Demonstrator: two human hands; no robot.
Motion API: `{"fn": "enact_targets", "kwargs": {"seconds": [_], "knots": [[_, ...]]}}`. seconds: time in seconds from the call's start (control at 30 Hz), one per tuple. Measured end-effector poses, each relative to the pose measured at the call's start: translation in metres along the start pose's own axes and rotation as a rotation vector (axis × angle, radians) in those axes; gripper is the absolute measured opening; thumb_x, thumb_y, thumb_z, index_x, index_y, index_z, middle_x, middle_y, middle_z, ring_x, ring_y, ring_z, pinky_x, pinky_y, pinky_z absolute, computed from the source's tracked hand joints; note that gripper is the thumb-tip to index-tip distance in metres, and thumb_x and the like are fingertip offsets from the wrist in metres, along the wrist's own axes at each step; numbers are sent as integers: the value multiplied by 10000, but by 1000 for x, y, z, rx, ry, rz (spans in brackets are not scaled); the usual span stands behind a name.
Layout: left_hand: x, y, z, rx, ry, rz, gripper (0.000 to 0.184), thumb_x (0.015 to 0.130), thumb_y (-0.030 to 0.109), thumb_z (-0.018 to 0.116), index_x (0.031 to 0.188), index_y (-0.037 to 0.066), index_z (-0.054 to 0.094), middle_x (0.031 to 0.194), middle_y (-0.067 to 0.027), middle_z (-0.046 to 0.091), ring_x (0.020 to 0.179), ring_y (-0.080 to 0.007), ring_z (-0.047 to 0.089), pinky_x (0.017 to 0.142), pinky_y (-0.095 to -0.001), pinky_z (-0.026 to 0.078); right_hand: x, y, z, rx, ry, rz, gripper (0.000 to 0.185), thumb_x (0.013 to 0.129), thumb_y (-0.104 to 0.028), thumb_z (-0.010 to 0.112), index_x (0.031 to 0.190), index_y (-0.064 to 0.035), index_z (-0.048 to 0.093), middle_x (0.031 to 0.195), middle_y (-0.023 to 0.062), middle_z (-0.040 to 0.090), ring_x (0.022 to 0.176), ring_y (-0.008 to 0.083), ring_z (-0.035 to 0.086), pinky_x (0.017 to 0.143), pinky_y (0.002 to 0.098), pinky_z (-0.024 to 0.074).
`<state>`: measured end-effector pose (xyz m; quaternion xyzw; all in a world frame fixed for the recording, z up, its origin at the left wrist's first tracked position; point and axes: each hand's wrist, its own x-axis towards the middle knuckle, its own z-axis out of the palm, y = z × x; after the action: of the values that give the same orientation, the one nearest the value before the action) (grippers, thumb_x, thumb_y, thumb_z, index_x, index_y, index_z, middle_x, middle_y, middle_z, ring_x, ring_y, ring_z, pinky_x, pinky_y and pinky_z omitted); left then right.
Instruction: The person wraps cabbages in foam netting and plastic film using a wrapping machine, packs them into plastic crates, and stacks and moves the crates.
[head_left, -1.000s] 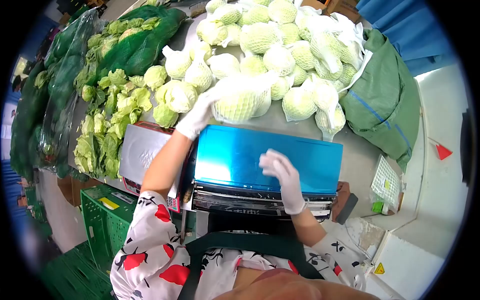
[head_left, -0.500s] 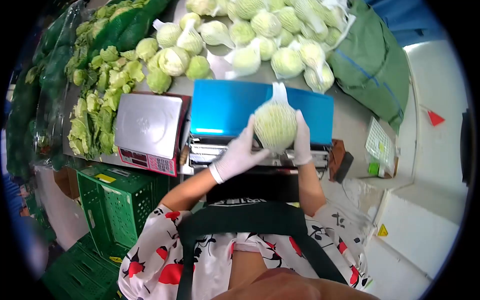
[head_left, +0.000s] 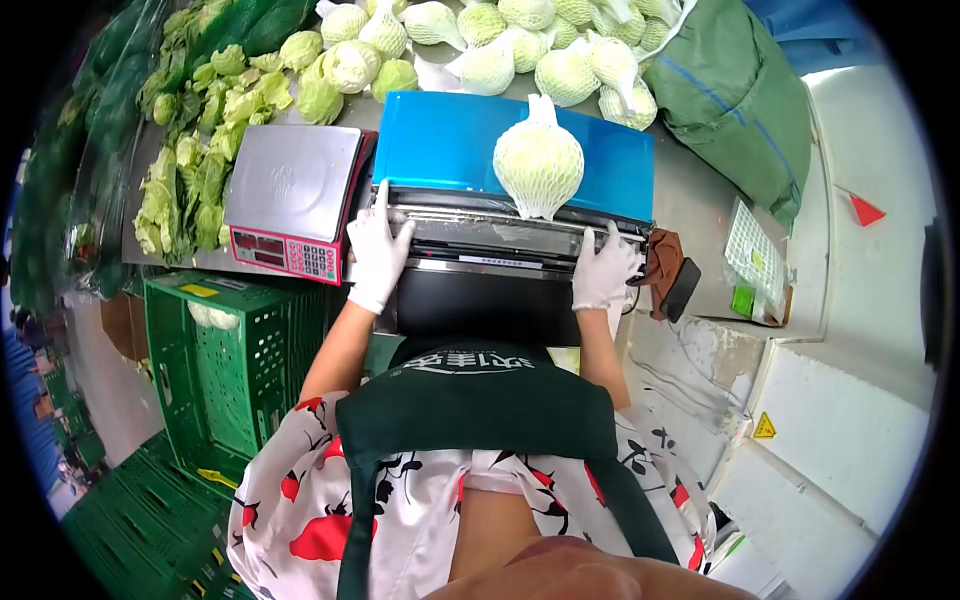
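Note:
A round cabbage point(head_left: 538, 168) in a white mesh net rests on the blue top point(head_left: 440, 140) of a wrapping machine, its gathered net end pointing away from me. My left hand point(head_left: 380, 250), in a white glove, is at the machine's left front corner with thumb and index finger spread apart. Across from it, my gloved right hand point(head_left: 607, 265) lies at the right end of the front bar point(head_left: 490, 240), fingers extended. Neither hand touches the cabbage. Whether the fingertips touch clear film along the bar is too faint to tell.
Left of the machine stands a scale point(head_left: 290, 190) with a red keypad. Behind are netted cabbages point(head_left: 485, 65), bare cabbages point(head_left: 350, 66) and loose leaves point(head_left: 190, 190). A green sack point(head_left: 730, 100) stands at right, a phone point(head_left: 681, 289) near the machine, and a green crate point(head_left: 215, 370) below left.
Both hands have let go of the netted cabbage, which now sits on the blue top. They have moved apart to the two ends of the machine's front. The view has shifted slightly.

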<state>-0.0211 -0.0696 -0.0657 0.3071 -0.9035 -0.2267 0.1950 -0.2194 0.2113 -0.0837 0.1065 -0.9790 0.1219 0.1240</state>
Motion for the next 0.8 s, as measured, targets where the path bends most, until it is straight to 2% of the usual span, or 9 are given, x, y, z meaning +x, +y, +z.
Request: {"fn": "enact_targets", "kwargs": {"seconds": [0.1,0.17,0.23,0.37,0.43,0.5,0.53,0.67,0.8], "knots": [[0,-8,1,-781,-187,-220,362,921,58,649,1280,12,641,864,-17,667,797,-98,570,807,-259,479,14,26,-5,599,-240,3,238,925,-234,636,1070,-72,733,935,49,717,964,240,605,1076,435,334],[0,24,-51,-934,-471,-305,301,930,55,630,1222,-6,674,921,-13,650,814,-79,549,798,-260,476,13,23,-63,1098,-437,176,201,908,-96,635,1059,-7,733,881,49,697,865,124,601,790,248,461],[-8,43,-97,-880,-631,-140,216,903,39,637,1089,-24,728,896,-50,647,852,-118,561,777,-268,454,6,35,-116,1085,-604,65,182,895,-80,646,1019,25,730,853,45,676,810,105,592,791,210,446],[-14,41,-160,-1049,-721,-28,141,850,110,747,808,-24,756,807,-92,640,879,-210,613,783,-326,473,14,56,-191,1313,-1003,-215,97,798,-34,672,785,62,679,788,42,638,818,207,593,902,362,476],[6,43,-164,-1445,-770,278,410,787,191,812,1132,-8,716,1042,-130,698,1012,-210,646,893,-340,490,49,52,-205,1647,-958,-453,61,743,1,664,729,61,662,771,51,634,833,239,600,931,427,474],[31,94,-162,-1509,-462,-24,895,726,293,856,1454,-12,435,1399,-217,520,1278,-308,537,1069,-415,412,92,36,-200,1771,-797,-612,241,646,92,611,861,64,715,893,91,679,917,275,633,998,498,448],[56,105,-144,-1194,-402,126,1042,706,301,861,1510,-5,271,1496,-236,364,1363,-340,427,1117,-445,350,105,17,-215,1377,-865,-109,554,618,115,630,1165,45,679,1199,139,650,1063,316,630,1057,479,411],[137,91,-28,-321,-355,606,1245,647,314,874,1557,-16,91,1589,-272,179,1477,-382,233,1194,-472,223,163,-42,-66,547,-568,-942,1338,540,-314,953,1553,12,141,1597,255,171,1511,346,104,1216,416,144],[151,102,27,-519,-571,499,1301,558,227,943,1567,50,140,1549,-224,303,1435,-337,328,1187,-401,280,153,-70,-11,962,-873,-589,1381,499,-352,982,1527,45,149,1489,208,405,1387,297,409,1161,378,316]]}}
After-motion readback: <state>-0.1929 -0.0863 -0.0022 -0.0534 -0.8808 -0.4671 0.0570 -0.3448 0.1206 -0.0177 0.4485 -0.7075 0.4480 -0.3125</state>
